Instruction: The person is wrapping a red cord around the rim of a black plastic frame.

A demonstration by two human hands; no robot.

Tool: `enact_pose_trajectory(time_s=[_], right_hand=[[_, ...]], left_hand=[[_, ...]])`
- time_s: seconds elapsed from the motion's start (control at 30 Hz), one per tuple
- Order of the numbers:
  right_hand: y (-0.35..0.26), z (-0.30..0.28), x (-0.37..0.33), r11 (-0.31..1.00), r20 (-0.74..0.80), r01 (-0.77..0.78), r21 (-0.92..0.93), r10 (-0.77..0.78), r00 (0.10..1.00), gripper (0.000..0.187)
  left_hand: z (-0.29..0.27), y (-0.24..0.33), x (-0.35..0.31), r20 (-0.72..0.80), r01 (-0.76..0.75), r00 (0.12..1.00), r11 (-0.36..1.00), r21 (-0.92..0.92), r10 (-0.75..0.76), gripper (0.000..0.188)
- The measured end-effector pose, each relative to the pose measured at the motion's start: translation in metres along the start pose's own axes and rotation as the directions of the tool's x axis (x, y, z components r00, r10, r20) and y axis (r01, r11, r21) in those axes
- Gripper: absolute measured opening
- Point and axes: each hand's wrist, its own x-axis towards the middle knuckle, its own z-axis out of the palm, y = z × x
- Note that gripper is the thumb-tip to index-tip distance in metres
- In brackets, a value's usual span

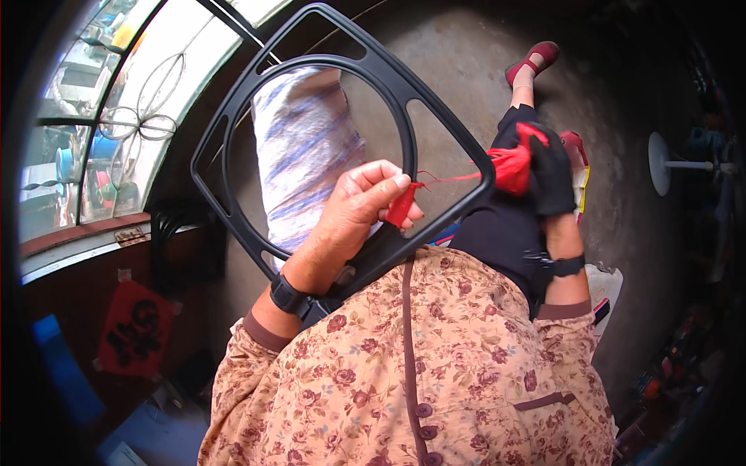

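My bare left hand (pixel 361 203) is closed, thumb and fingers pinching a small red strip (pixel 399 205) that hangs down from the fingertips. A few thin red strands (pixel 454 179) stretch from it across to the right. At that end, my right hand (pixel 550 175), in a black glove and slightly blurred, grips a bundle of loose red strands (pixel 511 169). A black frame (pixel 454 128) with a large round opening stands tilted against my front, around the left hand's side. Behind its opening lies a white cloth with blue-purple stripes (pixel 307 140).
A window with a metal grille (pixel 140 124) is at the upper left. Below it hangs a red paper with black marks (pixel 136 330). My dark-trousered leg ends in a red shoe (pixel 532 62) on the grey floor (pixel 443 70). A white round-ended stand (pixel 660 163) is at the right.
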Motion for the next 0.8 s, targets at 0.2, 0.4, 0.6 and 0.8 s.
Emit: enact_pose_trajectory(time_s=[0.2, 0.4, 0.6, 0.8], right_hand=[[-0.127, 0.023, 0.070, 0.803, -0.050, -0.001, 0.595, 0.038, 0.998, 0.026], [-0.157, 0.028, 0.060, 0.285, 0.438, -0.420, 0.862, 0.000, 0.899, 0.039], [-0.142, 0.051, 0.024, -0.237, 0.486, -0.445, 0.863, 0.151, 0.861, 0.064], [-0.133, 0.051, 0.026, -0.423, 0.570, -0.491, 0.761, 0.075, 0.818, 0.067]], left_hand=[[0.011, -0.003, -0.007, 0.101, 0.072, 0.992, 0.997, 0.005, -0.072, 0.015], [0.008, -0.007, -0.005, 0.104, 0.080, 0.992, 0.997, -0.019, -0.078, 0.015], [-0.003, -0.021, -0.004, 0.047, -0.125, 0.990, 0.988, -0.094, 0.129, 0.026], [-0.007, -0.017, -0.007, 0.109, -0.091, 0.990, 0.996, 0.000, 0.090, 0.026]])
